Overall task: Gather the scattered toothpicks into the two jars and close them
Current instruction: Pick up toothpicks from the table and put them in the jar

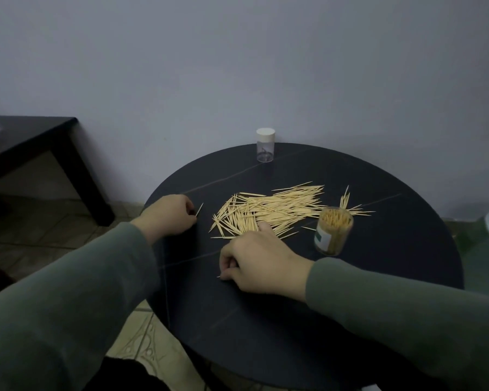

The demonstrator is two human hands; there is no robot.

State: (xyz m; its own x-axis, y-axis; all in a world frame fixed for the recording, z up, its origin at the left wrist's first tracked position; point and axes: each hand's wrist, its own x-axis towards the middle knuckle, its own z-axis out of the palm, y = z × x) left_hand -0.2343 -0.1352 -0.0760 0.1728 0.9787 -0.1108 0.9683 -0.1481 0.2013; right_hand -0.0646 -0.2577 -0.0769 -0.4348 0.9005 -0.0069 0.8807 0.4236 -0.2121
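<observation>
2 hands: we count both over the round black table, each in a grey-green sleeve.
Left hand: our fingers are curled, pinching 1 toothpick whose tip points up and away; the hand sits near the table's left edge.
Right hand: we rest it on the tabletop below the pile, fingers curled; a thin tip shows under the thumb at its left, so it seems to pinch 1 toothpick, though we cannot tell how many.
Main pile: too many loose toothpicks to count, spread across the table's middle, touching our right hand's knuckles.
Small cluster: roughly 10 sticks, just behind the open jar.
Jars: 2.
Capped jar: clear, white lid on, looks nearly empty, standing upright at the far edge.
Open jar: no lid, packed with toothpicks, standing right of the pile.
Open room: bare dark tabletop near us and along the right side.
Side table: 1, dark, well apart at far left.
</observation>
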